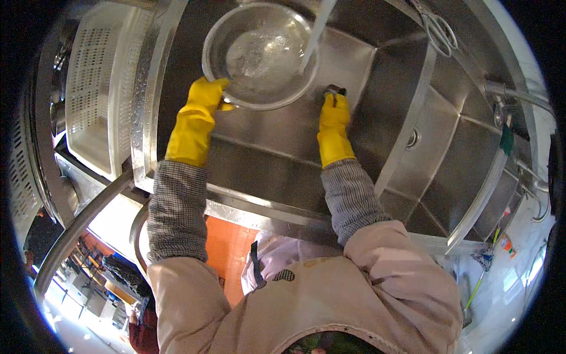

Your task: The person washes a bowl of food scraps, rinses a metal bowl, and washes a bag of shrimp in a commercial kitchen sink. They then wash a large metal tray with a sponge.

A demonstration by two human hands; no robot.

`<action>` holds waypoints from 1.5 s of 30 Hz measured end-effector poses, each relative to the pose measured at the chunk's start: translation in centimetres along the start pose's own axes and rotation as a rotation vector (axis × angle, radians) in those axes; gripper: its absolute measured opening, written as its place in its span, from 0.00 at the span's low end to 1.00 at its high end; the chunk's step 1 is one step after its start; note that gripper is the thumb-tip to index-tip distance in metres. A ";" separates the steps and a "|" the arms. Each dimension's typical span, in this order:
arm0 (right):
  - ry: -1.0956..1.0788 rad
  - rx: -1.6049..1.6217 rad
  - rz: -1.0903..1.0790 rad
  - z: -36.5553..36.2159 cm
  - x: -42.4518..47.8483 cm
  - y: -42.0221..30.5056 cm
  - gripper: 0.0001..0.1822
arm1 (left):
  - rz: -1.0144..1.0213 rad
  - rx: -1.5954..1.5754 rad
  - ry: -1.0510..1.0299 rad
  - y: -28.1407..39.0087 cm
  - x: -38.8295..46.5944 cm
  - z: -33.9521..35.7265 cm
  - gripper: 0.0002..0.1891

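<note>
My left hand [201,104], in a yellow rubber glove, grips the near left rim of a round metal basin [283,104]. Rippling clear water [265,53] fills part of the basin, which rests in a deep stainless-steel sink [265,170]. A pale straight spout or tube [319,31] slants down over the basin's right side. Right of the basin, my right hand [334,117], gloved the same way, has its fingertips closed on a small dark object [337,90] low in the sink. What that object is, I cannot make out.
On the left stands a white perforated plastic basket [90,88], above a curved metal pipe [88,221]. Scissors [440,33] hang at the far right edge. A second sink compartment [435,132] with a drain adjoins on the right. Another person's dark red sleeve [143,332] shows lower left.
</note>
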State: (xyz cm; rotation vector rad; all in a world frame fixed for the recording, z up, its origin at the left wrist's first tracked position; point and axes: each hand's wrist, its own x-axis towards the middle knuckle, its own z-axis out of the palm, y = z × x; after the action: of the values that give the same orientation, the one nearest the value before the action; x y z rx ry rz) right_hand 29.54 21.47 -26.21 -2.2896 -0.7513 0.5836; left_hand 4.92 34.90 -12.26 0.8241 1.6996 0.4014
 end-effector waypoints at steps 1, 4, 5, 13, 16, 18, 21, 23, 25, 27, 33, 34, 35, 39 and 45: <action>0.090 0.028 0.019 -2.0 0.0 0.1 0.19 | -0.017 0.053 0.012 -0.1 -0.1 0.0 0.19; 0.191 0.044 0.068 -4.7 1.3 2.7 0.18 | -0.187 0.496 -0.052 0.6 1.6 0.9 0.17; 0.201 0.099 0.061 -5.1 1.4 3.2 0.18 | -0.208 0.571 -0.050 0.9 1.9 1.7 0.16; 0.134 0.404 0.030 -8.0 1.9 1.0 0.14 | 0.224 1.604 -0.206 8.1 0.1 8.6 0.12; 0.140 0.347 0.035 -12.6 1.8 -0.3 0.14 | 0.778 1.631 -0.157 9.5 -3.8 11.9 0.11; 0.095 0.410 0.059 -14.8 2.9 -0.2 0.12 | 0.647 1.765 -0.179 11.5 -5.7 17.0 0.12; 0.056 0.458 0.056 -18.6 3.9 -0.5 0.12 | 0.557 1.916 -0.108 10.8 -6.0 21.0 0.14; -0.003 0.405 0.088 -20.6 4.0 -0.4 0.12 | 0.477 2.032 -0.101 11.0 -7.3 22.3 0.16; 0.060 0.313 -0.009 -21.2 3.9 -0.1 0.13 | 0.333 2.165 -0.178 11.9 -9.4 22.7 0.18; 0.019 0.197 -0.040 -20.6 3.5 0.1 0.13 | 0.290 2.124 -0.121 12.4 -10.0 21.8 0.19; -0.360 -0.425 -0.105 -16.9 2.0 -2.4 0.12 | 0.247 2.044 -0.170 13.1 -8.9 17.0 0.19; -0.448 -0.503 -0.096 -16.0 2.0 -2.6 0.12 | 0.180 2.021 -0.201 13.0 -8.1 16.5 0.19; -0.536 -0.582 -0.088 -15.0 1.8 -2.9 0.13 | 0.136 1.994 -0.191 12.7 -7.6 15.7 0.19; -0.758 -0.693 -0.268 -12.8 4.1 -1.4 0.10 | 0.040 1.944 -0.165 10.3 -5.2 14.3 0.17; -0.449 -0.718 -0.542 4.6 4.6 2.4 0.12 | -0.042 1.732 0.060 5.9 -3.1 5.1 0.16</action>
State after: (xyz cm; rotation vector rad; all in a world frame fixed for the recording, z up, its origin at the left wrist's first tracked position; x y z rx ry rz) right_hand 31.16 24.95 -31.96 -2.4009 -1.9869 0.6355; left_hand 11.90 36.09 -7.76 1.9158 1.8499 -1.3176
